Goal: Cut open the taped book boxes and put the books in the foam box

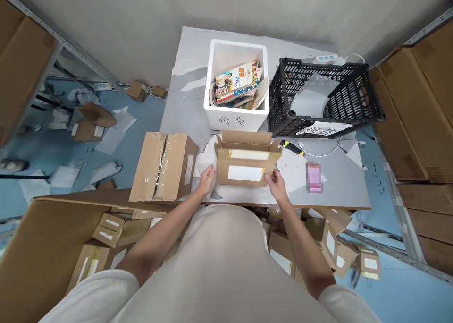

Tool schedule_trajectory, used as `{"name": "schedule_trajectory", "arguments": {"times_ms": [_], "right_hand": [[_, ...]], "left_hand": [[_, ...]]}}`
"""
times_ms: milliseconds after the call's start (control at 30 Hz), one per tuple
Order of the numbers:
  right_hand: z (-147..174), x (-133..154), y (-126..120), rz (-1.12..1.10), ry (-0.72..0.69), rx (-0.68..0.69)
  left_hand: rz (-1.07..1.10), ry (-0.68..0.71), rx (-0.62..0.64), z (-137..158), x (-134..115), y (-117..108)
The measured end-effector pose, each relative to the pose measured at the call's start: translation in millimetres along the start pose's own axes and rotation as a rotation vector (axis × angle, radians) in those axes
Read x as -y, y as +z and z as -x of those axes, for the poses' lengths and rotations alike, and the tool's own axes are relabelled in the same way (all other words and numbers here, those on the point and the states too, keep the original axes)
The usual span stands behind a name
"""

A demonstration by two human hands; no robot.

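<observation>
Fingers of the right hand (277, 185) pinch the open cardboard box (244, 162) at its 4 o'clock corner; the left hand (205, 180) curls by its 8 o'clock side.
Between both hands, the box is near the close edge of the surface (341, 193), but from far off I can't tell if its bottom touches. I can't tell either if the left fingers clamp the box or the white sheet (205, 161) beside it. I guess the box is light, dry and a bit stiff, with thin flaps that bend, so I'd hold its low walls, not the flaps. It's long and brown with a flat white label (246, 173). Around it sit a chunky white foam bin (226, 121) at 12 o'clock, a holey black plastic crate (278, 101) at 2 and a shiny-taped carton (173, 167) at 9.
</observation>
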State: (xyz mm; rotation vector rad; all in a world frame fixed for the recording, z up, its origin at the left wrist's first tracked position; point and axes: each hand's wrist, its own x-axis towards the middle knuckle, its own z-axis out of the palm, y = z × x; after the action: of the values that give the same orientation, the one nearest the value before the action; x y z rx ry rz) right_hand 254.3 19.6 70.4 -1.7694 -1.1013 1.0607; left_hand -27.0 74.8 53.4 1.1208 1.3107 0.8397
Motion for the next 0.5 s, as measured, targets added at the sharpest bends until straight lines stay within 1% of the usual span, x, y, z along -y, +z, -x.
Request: {"name": "schedule_trajectory", "arguments": {"times_ms": [67,167,233,300,367,433,500], "right_hand": [[6,6,-4,0.073,-0.01,-0.051],[12,3,2,0.234,0.076,-0.065],[15,-4,11,0.208,0.144,-0.059],[20,-14,18,0.111,0.167,-0.047],[28,-23,23,0.098,0.134,-0.002],[36,-31,28,0.213,0.072,0.019],[41,-36,35,0.379,0.025,-0.025]], "left_hand": [[-0.032,0.057,0.088,6,-7,-5],[-0.114,0.046,0.149,9,-6,-1],[-0.16,0.031,0.162,7,2,2],[-0.209,0.042,0.176,2,13,2],[-0.248,0.058,0.201,-2,26,-1],[-0.241,0.051,0.214,-6,38,-3],[-0.18,0.016,0.201,-8,46,-2]]}}
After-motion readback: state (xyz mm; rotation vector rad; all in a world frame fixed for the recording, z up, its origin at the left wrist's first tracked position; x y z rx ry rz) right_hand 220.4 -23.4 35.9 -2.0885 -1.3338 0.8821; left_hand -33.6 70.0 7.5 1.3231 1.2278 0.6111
